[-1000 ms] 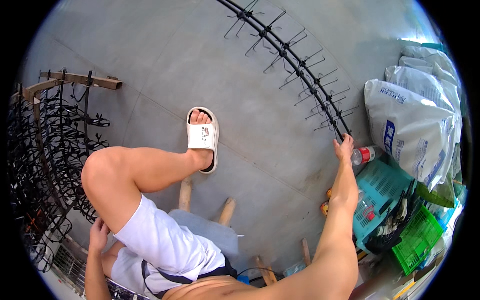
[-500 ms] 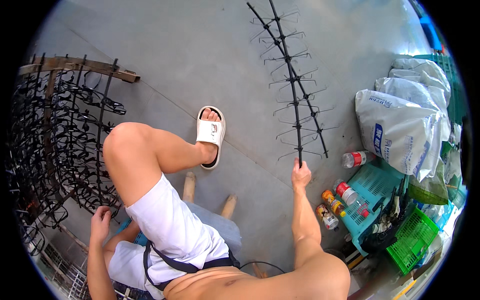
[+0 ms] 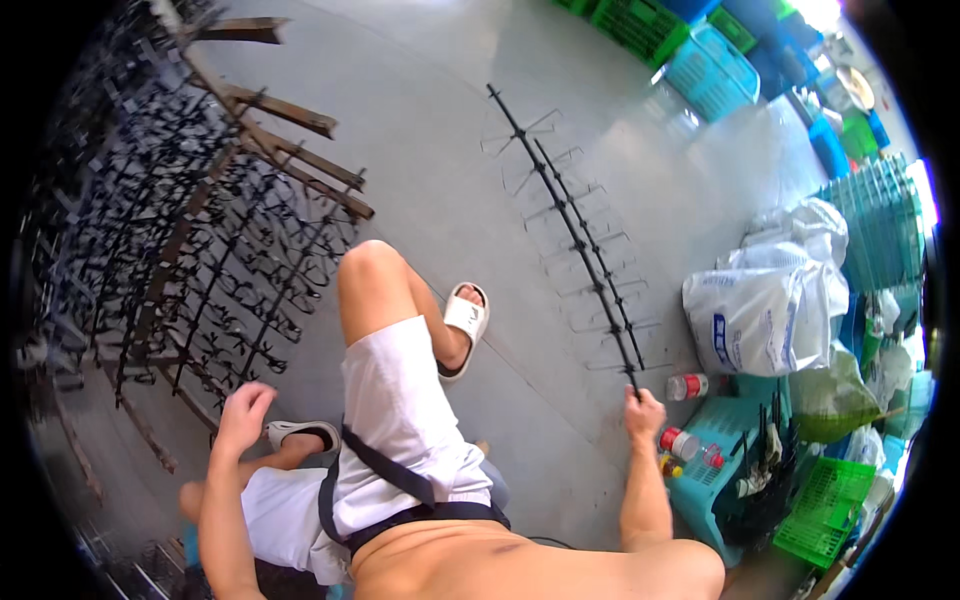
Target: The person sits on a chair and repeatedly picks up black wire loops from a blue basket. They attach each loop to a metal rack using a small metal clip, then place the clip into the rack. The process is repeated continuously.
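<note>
Far left, a big stack of black wire racks (image 3: 200,260) is propped on wooden slats, too tangled for single pieces to be told apart. The left hand (image 3: 243,408) is held loosely curled just near that stack, nothing gripped. In the middle, a white slide sandal (image 3: 465,318) is planted on the concrete floor (image 3: 420,130). To the right, the right hand (image 3: 645,413) is closed around the near end of a long black wire rod (image 3: 575,235) with side hooks, stretched away along the floor. Probably the hooks could get snagged on the white sacks (image 3: 765,315) or the small bottles (image 3: 688,386) nearby if it's swung. The fingers' grip is partly hidden; the right rim is badly bent.
</note>
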Tool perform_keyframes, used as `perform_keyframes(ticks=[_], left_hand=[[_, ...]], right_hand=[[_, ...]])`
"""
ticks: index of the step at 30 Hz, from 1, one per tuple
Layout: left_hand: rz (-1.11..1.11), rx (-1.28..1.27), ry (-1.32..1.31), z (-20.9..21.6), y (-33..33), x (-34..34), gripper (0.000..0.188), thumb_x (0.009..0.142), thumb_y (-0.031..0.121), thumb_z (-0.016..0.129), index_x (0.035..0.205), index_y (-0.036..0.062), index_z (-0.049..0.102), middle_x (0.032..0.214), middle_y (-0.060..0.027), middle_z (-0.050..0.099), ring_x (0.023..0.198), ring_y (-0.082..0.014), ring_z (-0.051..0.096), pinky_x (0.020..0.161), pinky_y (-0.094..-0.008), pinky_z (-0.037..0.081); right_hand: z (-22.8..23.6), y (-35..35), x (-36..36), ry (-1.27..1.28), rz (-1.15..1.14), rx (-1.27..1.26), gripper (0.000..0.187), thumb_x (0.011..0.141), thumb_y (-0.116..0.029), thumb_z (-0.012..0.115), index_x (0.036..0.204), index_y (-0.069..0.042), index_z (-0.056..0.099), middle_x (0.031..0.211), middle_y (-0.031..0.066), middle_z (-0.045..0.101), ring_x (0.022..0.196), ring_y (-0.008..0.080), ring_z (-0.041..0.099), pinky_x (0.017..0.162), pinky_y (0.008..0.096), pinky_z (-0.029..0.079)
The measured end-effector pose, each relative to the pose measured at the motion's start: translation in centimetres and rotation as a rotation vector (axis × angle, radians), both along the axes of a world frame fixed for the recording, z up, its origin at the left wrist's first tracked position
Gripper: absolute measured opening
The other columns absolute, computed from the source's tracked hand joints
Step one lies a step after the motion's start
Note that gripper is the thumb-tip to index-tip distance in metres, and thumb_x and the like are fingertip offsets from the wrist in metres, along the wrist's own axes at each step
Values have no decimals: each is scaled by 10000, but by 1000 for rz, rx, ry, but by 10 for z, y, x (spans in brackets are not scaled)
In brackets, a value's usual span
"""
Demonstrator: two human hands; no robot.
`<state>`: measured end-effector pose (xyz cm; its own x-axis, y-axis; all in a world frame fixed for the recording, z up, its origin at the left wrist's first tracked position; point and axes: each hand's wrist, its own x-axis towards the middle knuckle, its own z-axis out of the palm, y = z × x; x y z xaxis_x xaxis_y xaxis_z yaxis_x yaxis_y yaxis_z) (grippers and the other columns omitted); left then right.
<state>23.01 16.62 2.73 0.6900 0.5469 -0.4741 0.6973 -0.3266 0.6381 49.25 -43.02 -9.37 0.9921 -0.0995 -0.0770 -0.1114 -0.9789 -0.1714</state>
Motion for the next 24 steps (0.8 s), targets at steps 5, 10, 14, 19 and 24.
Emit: perform_keyframes(ticks=[5, 10, 14, 19, 24], left_hand=[[121, -107, -457, 7, 21, 29, 337, 977, 250, 448, 797, 4, 592, 694, -6, 548, 642, -82, 465, 606, -238, 397], [312, -454, -802, 0, 37, 55, 289, 949, 181, 486, 1197, 43, 537, 1106, -73, 615, 953, -154, 600, 831, -276, 482], [352, -838, -1060, 7, 60, 16, 515, 942, 415, 492, 1240, -4, 508, 1160, -113, 607, 1076, -217, 571, 910, -340, 455], [607, -801, -1306, -2, 58, -94, 307, 941, 270, 534, 1090, 14, 614, 904, -73, 668, 835, -194, 632, 746, -314, 500], [894, -715, -1334, -34, 51, -181, 229, 910, 266, 596, 942, 45, 648, 803, -46, 656, 707, -148, 611, 641, -262, 484]], right_hand=[[121, -46, 38, -316, 368, -145, 404, 806, -394, 654, 629, -49, 539, 568, 174, 549, 572, 394, 561, 510, 469, 397], [222, -19, 81, -387, 677, -54, 339, 726, -204, 708, 597, -14, 458, 528, 161, 482, 494, 366, 473, 478, 438, 325], [280, 64, 102, -492, 966, -30, 305, 670, -123, 691, 562, -6, 431, 492, 172, 416, 450, 340, 428, 453, 409, 281], [316, 206, 111, -306, 1190, -24, 347, 646, -112, 688, 518, 3, 386, 449, 154, 312, 395, 295, 289, 423, 375, 242], [314, 355, 122, -193, 1396, 52, 303, 617, -137, 700, 546, -3, 438, 470, 119, 354, 427, 234, 316, 426, 344, 272]])
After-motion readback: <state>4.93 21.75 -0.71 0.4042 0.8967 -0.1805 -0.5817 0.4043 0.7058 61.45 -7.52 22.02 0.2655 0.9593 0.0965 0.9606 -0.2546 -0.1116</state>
